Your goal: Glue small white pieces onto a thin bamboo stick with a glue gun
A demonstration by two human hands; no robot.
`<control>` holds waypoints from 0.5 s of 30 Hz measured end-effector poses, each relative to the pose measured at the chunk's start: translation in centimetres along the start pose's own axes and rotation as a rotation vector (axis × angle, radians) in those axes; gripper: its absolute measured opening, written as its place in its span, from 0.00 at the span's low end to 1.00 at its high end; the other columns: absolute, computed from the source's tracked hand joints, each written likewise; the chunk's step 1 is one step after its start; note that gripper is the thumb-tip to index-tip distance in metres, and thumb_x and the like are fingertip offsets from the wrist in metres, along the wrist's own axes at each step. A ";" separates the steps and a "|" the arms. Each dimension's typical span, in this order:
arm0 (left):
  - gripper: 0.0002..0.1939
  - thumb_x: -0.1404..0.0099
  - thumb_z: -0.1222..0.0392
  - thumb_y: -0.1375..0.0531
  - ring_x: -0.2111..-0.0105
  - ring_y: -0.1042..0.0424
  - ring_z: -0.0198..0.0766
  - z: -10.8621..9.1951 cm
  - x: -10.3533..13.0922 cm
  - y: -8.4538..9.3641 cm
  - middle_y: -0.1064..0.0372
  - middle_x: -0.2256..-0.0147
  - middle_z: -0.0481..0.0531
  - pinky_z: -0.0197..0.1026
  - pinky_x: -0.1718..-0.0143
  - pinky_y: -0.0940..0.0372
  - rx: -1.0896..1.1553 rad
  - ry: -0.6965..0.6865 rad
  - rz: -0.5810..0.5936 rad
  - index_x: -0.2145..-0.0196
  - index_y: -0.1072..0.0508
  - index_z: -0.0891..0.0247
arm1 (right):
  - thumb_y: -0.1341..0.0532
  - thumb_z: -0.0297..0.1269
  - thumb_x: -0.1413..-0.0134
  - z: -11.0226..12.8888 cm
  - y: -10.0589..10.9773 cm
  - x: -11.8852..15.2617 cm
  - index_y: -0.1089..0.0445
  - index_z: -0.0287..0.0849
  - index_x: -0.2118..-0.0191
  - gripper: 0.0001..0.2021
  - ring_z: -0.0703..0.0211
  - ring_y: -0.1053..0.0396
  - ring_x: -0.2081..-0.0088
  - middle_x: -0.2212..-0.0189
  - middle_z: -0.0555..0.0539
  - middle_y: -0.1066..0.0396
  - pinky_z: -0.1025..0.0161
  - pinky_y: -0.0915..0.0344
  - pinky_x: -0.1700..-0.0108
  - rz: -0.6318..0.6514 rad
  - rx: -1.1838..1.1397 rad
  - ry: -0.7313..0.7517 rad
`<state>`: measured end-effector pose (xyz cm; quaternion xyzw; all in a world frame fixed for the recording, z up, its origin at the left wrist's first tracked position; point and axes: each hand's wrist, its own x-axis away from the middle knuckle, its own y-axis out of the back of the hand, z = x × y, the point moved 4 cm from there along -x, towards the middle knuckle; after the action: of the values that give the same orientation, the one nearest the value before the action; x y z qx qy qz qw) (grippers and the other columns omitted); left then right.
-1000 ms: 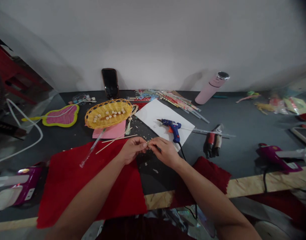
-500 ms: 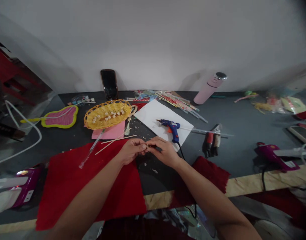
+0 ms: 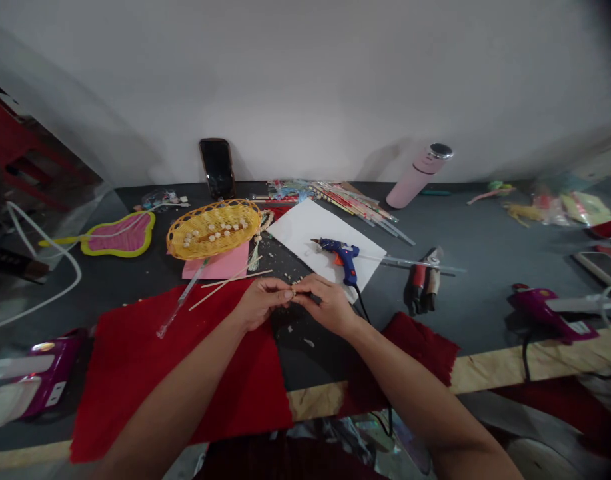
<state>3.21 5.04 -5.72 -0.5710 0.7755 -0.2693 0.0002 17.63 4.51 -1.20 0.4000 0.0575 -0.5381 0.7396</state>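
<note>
Left hand [image 3: 259,305] and right hand [image 3: 329,305] both pinch one small pale piece [image 3: 293,291] at frame centre, mostly hidden by fingers; a weak grip could drop it among lookalike pale bits [image 3: 288,275] on the desk [image 3: 485,257], and the right wrist could snag the cord [image 3: 364,303] and drag the glue gun [image 3: 342,253]. Count: 1 blue glue gun, 1 basket [image 3: 212,253] (beads too small to count), 1 phone [image 3: 218,168], 1 bottle [image 3: 416,179], 2 red cloths [image 3: 185,367]

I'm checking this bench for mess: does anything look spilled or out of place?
Pale scraps lie scattered on the dark tabletop near the left hand and right hand, loose and uncontained, so they look spilled.
</note>
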 end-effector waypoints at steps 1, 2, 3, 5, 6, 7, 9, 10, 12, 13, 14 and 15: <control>0.10 0.54 0.59 0.32 0.79 0.37 0.28 0.0 0.0 0.0 0.33 0.81 0.48 0.33 0.75 0.45 -0.003 -0.004 0.000 0.77 0.26 0.68 | 0.41 0.33 0.45 0.0 0.0 0.0 0.30 0.43 0.63 0.04 0.62 0.31 0.67 0.70 0.47 0.29 0.65 0.31 0.65 -0.003 -0.003 0.003; 0.10 0.54 0.59 0.32 0.79 0.37 0.28 -0.1 0.0 0.0 0.33 0.81 0.48 0.33 0.75 0.45 -0.005 -0.009 0.003 0.77 0.26 0.68 | 0.41 0.32 0.45 0.0 -0.1 0.0 0.30 0.43 0.63 0.04 0.63 0.31 0.67 0.70 0.47 0.29 0.65 0.31 0.65 -0.005 -0.007 0.007; 0.10 0.54 0.59 0.32 0.79 0.37 0.28 -0.1 0.0 0.0 0.33 0.81 0.48 0.33 0.75 0.45 -0.007 -0.011 0.009 0.77 0.26 0.68 | 0.41 0.32 0.45 0.0 -0.1 0.0 0.30 0.43 0.63 0.04 0.63 0.31 0.67 0.70 0.47 0.29 0.65 0.31 0.65 -0.008 -0.011 0.013; 0.09 0.53 0.59 0.32 0.79 0.37 0.28 0.0 0.0 0.0 0.33 0.81 0.48 0.33 0.74 0.46 -0.009 -0.015 0.023 0.77 0.26 0.69 | 0.41 0.31 0.45 0.0 -0.2 0.0 0.30 0.42 0.63 0.04 0.63 0.31 0.67 0.70 0.47 0.29 0.65 0.31 0.65 -0.013 -0.020 0.025; 0.09 0.53 0.59 0.32 0.78 0.37 0.28 0.0 0.0 0.0 0.33 0.81 0.47 0.33 0.74 0.46 -0.006 -0.018 0.027 0.77 0.26 0.68 | 0.41 0.31 0.45 -0.1 -0.2 0.0 0.30 0.42 0.63 0.04 0.62 0.31 0.67 0.70 0.46 0.29 0.65 0.31 0.64 -0.017 -0.025 0.029; 0.09 0.53 0.60 0.32 0.78 0.37 0.28 0.0 0.0 0.0 0.33 0.81 0.47 0.33 0.74 0.46 0.000 -0.019 0.027 0.77 0.26 0.68 | 0.41 0.31 0.45 -0.1 -0.3 0.0 0.30 0.42 0.63 0.04 0.62 0.31 0.67 0.70 0.46 0.30 0.65 0.32 0.64 -0.020 -0.027 0.030; 0.09 0.53 0.60 0.32 0.79 0.37 0.28 0.2 -0.1 0.1 0.33 0.81 0.47 0.33 0.74 0.45 0.024 -0.014 0.015 0.77 0.26 0.68 | 0.41 0.31 0.46 -0.3 -0.3 0.0 0.30 0.42 0.63 0.05 0.62 0.31 0.67 0.70 0.46 0.30 0.65 0.32 0.64 -0.028 -0.030 0.027; 0.09 0.52 0.59 0.32 0.79 0.37 0.28 0.3 -0.1 0.1 0.33 0.81 0.47 0.33 0.74 0.45 0.037 -0.011 0.010 0.76 0.26 0.68 | 0.41 0.31 0.46 -0.4 -0.3 0.0 0.30 0.42 0.62 0.05 0.62 0.31 0.66 0.70 0.46 0.30 0.64 0.32 0.64 -0.031 -0.029 0.024; 0.09 0.51 0.59 0.33 0.79 0.37 0.29 0.5 -0.2 0.3 0.32 0.80 0.48 0.33 0.74 0.45 0.055 -0.010 0.007 0.75 0.25 0.68 | 0.41 0.30 0.46 -0.5 -0.2 0.1 0.30 0.42 0.61 0.06 0.61 0.31 0.66 0.69 0.46 0.30 0.64 0.32 0.63 -0.034 -0.026 0.023; 0.09 0.51 0.59 0.33 0.79 0.36 0.29 0.5 -0.2 0.3 0.32 0.80 0.48 0.34 0.74 0.44 0.060 -0.013 0.010 0.75 0.25 0.68 | 0.41 0.30 0.46 -0.5 -0.2 0.1 0.30 0.42 0.61 0.06 0.61 0.31 0.66 0.69 0.46 0.30 0.64 0.32 0.63 -0.034 -0.023 0.023; 0.09 0.50 0.58 0.34 0.79 0.36 0.29 0.6 -0.2 0.4 0.32 0.80 0.49 0.34 0.74 0.44 0.062 -0.016 0.015 0.74 0.25 0.68 | 0.41 0.30 0.46 -0.5 -0.2 0.1 0.30 0.42 0.61 0.07 0.61 0.31 0.66 0.69 0.46 0.30 0.64 0.32 0.63 -0.034 -0.019 0.024; 0.09 0.50 0.58 0.34 0.79 0.36 0.29 0.6 -0.2 0.4 0.32 0.80 0.49 0.33 0.74 0.44 0.064 -0.016 0.020 0.74 0.25 0.68 | 0.41 0.30 0.46 -0.6 -0.2 0.1 0.30 0.42 0.60 0.07 0.62 0.32 0.66 0.69 0.46 0.30 0.64 0.32 0.63 -0.034 -0.014 0.026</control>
<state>3.13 5.06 -6.49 -0.5652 0.7720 -0.2894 0.0275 17.68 4.79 -1.75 0.4006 0.0775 -0.5451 0.7324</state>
